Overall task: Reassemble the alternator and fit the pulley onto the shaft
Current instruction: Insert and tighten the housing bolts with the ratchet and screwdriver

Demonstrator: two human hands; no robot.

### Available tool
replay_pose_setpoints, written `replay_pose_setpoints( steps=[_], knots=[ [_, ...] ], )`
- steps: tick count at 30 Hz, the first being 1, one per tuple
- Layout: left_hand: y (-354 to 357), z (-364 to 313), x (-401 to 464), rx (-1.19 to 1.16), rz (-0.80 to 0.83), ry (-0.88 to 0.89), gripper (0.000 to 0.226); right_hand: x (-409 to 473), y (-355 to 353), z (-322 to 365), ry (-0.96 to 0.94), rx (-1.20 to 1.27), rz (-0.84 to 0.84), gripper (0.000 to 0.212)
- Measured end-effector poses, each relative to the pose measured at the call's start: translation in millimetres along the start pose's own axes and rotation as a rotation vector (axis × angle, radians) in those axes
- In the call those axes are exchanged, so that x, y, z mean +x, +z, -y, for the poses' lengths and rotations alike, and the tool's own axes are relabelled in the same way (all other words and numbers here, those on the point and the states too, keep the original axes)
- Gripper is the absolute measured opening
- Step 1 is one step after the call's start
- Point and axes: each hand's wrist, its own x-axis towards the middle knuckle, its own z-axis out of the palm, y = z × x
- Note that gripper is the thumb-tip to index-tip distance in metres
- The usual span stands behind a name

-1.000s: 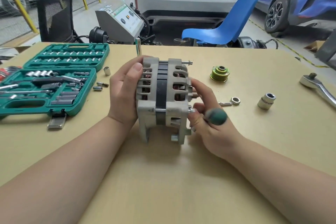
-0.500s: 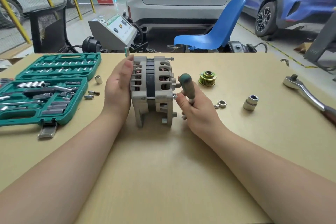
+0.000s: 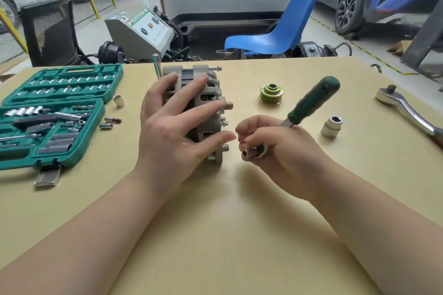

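- Head view: the alternator stands upright at the middle of the surface.
- Your left hand: grip open, fingers spread straight across the alternator's near side.
- Your right hand: grip closed round the green-handled driver, just right of the alternator; the handle tilts up and away to the right, and the socket tip points left.
- Pulley: lying loose right of the alternator, apart from it.
- Loose socket and ratchet: farther right.
- Green socket case: open, far left.

Two bare forearms — no sleeves, no gloves.
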Motion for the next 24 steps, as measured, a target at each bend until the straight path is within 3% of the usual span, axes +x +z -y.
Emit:
replay_pose_setpoints(
  steps=[2,6,8,10,12,16,21,24],
  knots=[
    [3.0,0.8,2.2,0.031,-0.018,0.034,0.036,0.8,1.5,1.8,0.031,-0.015,-0.071,0.011],
    [3.7,3.8,3.3,0.001,-0.032,0.028,0.023,2.4,-5.3,6.1,0.097,-0.388,-0.166,0.047],
    [3.3,3.9,3.4,0.004,-0.035,0.024,0.020,2.2,-8.4,6.5,0.120,-0.438,-0.163,0.054],
    [2.7,4.0,3.6,0.001,-0.028,0.026,0.020,0.8,-10.4,5.9,0.123,-0.399,-0.112,0.040],
    [1.3,3.7,2.6,-0.003,-0.012,0.022,0.025,-0.8,-9.2,6.4,0.106,-0.301,-0.034,0.009],
    [-6.1,2.6,-0.3,0.011,0.003,0.008,0.044,-3.7,-9.7,5.5,-0.052,-0.241,0.015,0.033],
    [-13.5,-9.8,-8.6,0.024,-0.113,0.157,0.017,-5.9,-8.1,4.1,-0.385,-0.414,-0.033,0.025],
    [-13.1,-18.1,-9.8,0.008,-0.143,0.118,0.014,-3.4,-4.8,0.6,-0.470,-0.458,-0.060,0.018]
  ],
)
